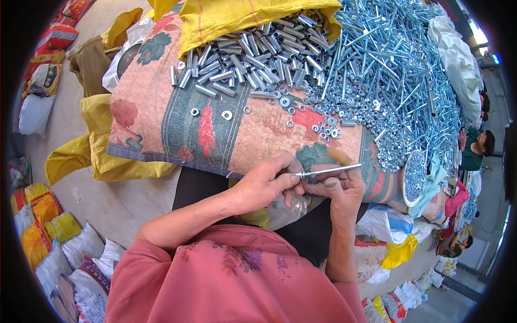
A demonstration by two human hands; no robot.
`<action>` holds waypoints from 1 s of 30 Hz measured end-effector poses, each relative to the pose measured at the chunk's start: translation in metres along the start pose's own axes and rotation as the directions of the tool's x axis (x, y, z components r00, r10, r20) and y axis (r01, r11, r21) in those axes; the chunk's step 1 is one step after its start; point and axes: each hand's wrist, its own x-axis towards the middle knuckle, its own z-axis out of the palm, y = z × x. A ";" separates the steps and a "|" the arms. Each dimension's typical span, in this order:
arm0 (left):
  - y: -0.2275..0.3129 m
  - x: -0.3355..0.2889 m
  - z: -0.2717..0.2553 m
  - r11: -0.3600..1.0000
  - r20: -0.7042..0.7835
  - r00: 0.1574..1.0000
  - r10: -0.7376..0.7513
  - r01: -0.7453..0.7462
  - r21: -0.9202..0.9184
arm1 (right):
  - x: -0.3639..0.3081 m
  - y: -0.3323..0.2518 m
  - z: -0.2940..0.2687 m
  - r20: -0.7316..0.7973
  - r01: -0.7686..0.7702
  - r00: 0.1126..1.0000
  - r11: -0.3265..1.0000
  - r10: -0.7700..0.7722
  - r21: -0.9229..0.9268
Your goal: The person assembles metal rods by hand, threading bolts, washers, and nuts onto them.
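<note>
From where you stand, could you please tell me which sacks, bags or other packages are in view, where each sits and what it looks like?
Yellow sack: top centre, open mouth spilling metal sleeves.
Yellow bag: left of the patterned cloth, crumpled on the floor.
Printed sacks: upper left, stacked, red, yellow and white.
Filled sacks: lower left, yellow and white, packed together.
White sack: upper right, beside the bolt heap.
Clear plastic bag: under the hands.

The head end of the long bolt (328, 171) is buried between the fingers of the left hand (266, 183) and right hand (338, 188); whatever sits on it there is too small to tell; the yellow sack (237, 16) covers the rear of the sleeve pile (253, 59) and runs off the top edge.
</note>
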 end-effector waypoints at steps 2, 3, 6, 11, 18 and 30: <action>-0.002 0.000 0.010 0.999 0.004 1.000 0.027 -0.028 0.038 | 0.002 -0.001 -0.003 0.028 -0.008 1.000 1.000 0.008 -0.003; -0.002 -0.001 0.013 0.996 0.010 0.999 0.050 -0.050 0.079 | 0.002 0.000 -0.004 0.053 -0.016 0.998 1.000 0.016 -0.002; 0.006 -0.002 -0.002 0.999 -0.036 0.999 0.032 -0.030 0.045 | 0.001 0.001 -0.012 0.063 -0.041 0.997 0.998 0.044 -0.038; 0.002 -0.004 0.010 0.996 0.051 0.999 -0.011 0.006 0.089 | 0.003 0.001 -0.010 0.052 -0.037 0.998 0.999 0.039 -0.028; 0.007 -0.004 0.007 0.990 0.096 0.986 -0.137 0.139 -0.013 | 0.006 0.005 -0.008 0.031 0.008 0.999 0.998 -0.006 -0.065; 0.006 -0.005 -0.008 0.893 0.137 0.976 -0.172 0.213 -0.397 | -0.004 0.000 -0.003 0.180 -0.105 0.979 0.994 0.097 0.034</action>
